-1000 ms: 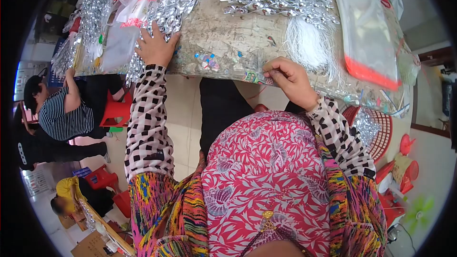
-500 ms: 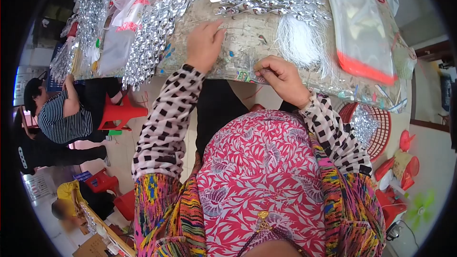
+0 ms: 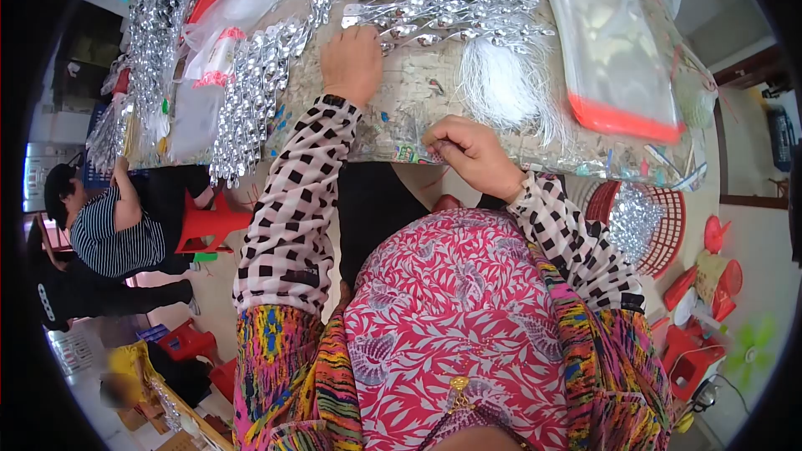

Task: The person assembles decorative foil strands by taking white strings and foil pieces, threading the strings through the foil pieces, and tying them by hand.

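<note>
My left hand [image 3: 352,65] is stretched forward over the table, at the left end of a row of shiny silver beaded strands [image 3: 443,4]. Its fingers bend down out of sight, so what they touch or hold is hidden. Close to the table's front edge, my right hand [image 3: 476,156] is closed, thumb and forefinger pinched together. Anything between those fingertips is too small to name. Beyond the right hand lies a bundle of thin white strings [image 3: 504,88].
Clear plastic bags with a red edge [image 3: 622,121] lie at the right. More silver strands [image 3: 251,92] hang over the table edge at the left, beside plastic packaging [image 3: 196,108]. A red basket [image 3: 664,234] of silver pieces stands below right. Another person [image 3: 117,230] sits at the left.
My left hand has moved forward to the ends of the silver strands, its fingers now bent down. My right hand keeps its pinch near the table edge. The view has shifted slightly.
</note>
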The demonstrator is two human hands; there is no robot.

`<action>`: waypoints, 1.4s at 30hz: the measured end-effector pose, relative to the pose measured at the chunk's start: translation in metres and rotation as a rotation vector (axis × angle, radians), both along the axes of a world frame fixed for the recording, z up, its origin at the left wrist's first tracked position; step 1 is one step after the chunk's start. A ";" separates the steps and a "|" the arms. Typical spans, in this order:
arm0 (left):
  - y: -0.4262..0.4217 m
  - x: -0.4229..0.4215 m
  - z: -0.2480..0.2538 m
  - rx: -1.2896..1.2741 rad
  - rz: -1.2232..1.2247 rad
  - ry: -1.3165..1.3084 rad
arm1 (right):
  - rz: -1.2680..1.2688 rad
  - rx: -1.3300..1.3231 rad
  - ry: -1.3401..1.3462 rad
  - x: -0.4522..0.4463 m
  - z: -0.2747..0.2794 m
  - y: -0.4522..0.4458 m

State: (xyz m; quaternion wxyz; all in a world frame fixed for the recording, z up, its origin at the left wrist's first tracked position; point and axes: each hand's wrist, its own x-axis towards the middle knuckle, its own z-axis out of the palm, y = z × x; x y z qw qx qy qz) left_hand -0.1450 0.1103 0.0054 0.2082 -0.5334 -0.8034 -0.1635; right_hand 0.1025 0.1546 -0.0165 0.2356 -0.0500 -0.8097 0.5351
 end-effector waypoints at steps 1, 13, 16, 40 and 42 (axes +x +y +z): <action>-0.001 0.002 0.000 0.001 -0.001 0.001 | 0.004 -0.003 0.000 0.000 0.000 0.000; -0.028 0.016 0.031 0.626 -0.248 -1.632 | 0.012 -0.027 -0.019 0.000 0.001 -0.002; -0.055 0.027 0.033 0.668 -0.264 -1.638 | 0.001 -0.029 -0.038 0.000 -0.001 -0.002; -0.167 0.044 -0.024 0.693 -0.018 -2.034 | -0.508 0.479 0.179 -0.009 0.053 0.033; -0.165 0.048 -0.024 0.709 -0.019 -2.042 | -0.587 0.710 0.071 -0.026 0.055 0.054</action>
